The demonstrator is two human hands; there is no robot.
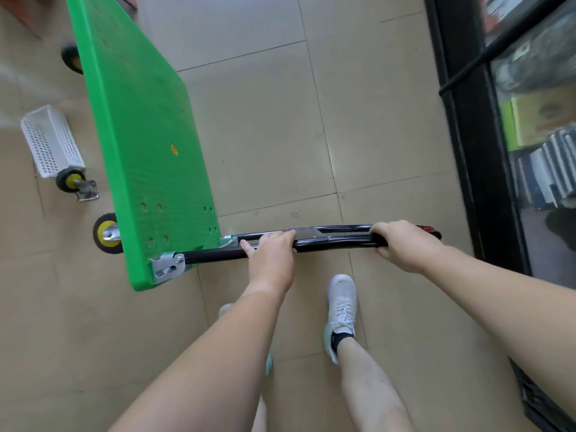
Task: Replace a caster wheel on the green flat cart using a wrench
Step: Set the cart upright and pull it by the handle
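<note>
The left grip [272,255] lies over the two black tubes of the cart handle [339,236], fingers curled round them and the forefinger stretched out straight along the bar. The right grip [402,244] is wrapped tight round the far end of that same handle, thumb tucked underneath. Neither has hold of anything else.

The green flat cart [140,145] stands tipped up on its side, to the left of and beyond the left grip — its smooth deck faces the person, and its handle juts out sideways from the near corner brackets into both grips. One mounted caster [107,233], black with a yellow hub, sticks out just left of the deck, level with the left grip; another [71,59] shows blurred far beyond it.

Further left of the left grip, a loose caster wheel [76,183] with its metal plate lies on the tiled floor [280,120], touching the near end of a white basket [51,141]. Close to the right of the right grip stands a black-framed glass cabinet [467,151]. Nearer than both grips — a white shoe [341,313].
</note>
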